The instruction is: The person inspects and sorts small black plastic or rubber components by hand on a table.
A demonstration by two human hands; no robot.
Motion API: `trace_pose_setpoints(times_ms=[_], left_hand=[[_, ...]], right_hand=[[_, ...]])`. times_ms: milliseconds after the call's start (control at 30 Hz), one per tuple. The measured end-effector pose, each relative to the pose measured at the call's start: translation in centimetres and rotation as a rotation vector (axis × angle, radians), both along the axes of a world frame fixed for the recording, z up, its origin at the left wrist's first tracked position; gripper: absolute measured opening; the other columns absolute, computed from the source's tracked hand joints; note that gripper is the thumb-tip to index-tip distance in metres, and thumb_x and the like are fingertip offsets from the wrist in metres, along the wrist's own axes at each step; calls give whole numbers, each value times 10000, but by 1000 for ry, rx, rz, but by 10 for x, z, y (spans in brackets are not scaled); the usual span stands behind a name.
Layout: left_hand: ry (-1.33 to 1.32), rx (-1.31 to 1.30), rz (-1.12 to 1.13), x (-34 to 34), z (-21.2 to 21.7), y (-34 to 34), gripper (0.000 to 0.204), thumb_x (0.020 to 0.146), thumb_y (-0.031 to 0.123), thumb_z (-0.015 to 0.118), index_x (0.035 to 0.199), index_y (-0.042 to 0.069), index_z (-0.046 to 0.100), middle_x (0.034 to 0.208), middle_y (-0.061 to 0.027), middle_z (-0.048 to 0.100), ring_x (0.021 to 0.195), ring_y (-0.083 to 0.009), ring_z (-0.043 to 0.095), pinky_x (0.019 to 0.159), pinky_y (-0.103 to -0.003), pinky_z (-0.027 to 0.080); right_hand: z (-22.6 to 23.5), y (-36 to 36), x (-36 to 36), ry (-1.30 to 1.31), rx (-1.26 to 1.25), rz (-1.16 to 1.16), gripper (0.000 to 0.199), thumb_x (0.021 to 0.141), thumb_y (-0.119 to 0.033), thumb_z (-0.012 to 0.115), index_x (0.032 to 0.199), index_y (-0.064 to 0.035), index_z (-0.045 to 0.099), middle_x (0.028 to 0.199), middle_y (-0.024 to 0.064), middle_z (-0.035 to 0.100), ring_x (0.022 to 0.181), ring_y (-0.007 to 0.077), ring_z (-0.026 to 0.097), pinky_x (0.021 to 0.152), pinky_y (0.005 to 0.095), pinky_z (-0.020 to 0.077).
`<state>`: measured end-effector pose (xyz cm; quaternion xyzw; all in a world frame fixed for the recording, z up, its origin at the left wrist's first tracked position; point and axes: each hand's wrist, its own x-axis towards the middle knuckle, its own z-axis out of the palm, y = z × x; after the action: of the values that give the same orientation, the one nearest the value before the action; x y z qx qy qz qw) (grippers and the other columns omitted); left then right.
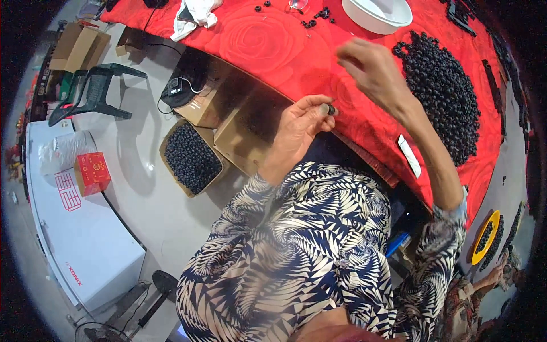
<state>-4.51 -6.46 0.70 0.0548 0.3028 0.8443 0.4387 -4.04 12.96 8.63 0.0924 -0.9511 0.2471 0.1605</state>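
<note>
Near the table's front edge, my left hand [303, 124] pinches a small round black piece [331, 109] between thumb and fingers. Up and to the right of it, my right hand [376, 71] hangs over the red cloth [256, 37]. Its fingers are bent and smeared by motion, so whatever they hold, if anything, does not show. A large heap of small black ring-like pieces [441, 97] lies on the cloth just right of that hand. Several more loose black pieces [310, 23] are scattered beyond my hands.
A white basin [392, 23] stands at the far side. A white strip [409, 156] and a white cloth [199, 10] lie on the table. Left on the floor are a box of black pieces [191, 159] and a dark stool [102, 85]. Another person's arm [484, 282] shows beside a yellow tray [485, 238].
</note>
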Motion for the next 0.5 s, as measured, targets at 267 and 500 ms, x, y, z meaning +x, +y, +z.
trace_pose_setpoints(times_ms=[267,500], left_hand=[[36,-14,56,9,4,-1,152,853,33,561,988,-25,598,887,-92,636,760,-141,612,692,-232,497],[24,-10,103,7,1,-5,182,813,8,605,992,-19,598,886,-85,635,782,-149,612,731,-250,495]], right_hand=[[-44,-22,-84,-114,424,-212,251,727,-14,569,974,11,532,951,217,541,851,379,575,708,423,502],[-46,-26,-92,-72,459,-167,247,660,-7,629,888,44,550,942,231,551,838,378,582,712,424,507]])
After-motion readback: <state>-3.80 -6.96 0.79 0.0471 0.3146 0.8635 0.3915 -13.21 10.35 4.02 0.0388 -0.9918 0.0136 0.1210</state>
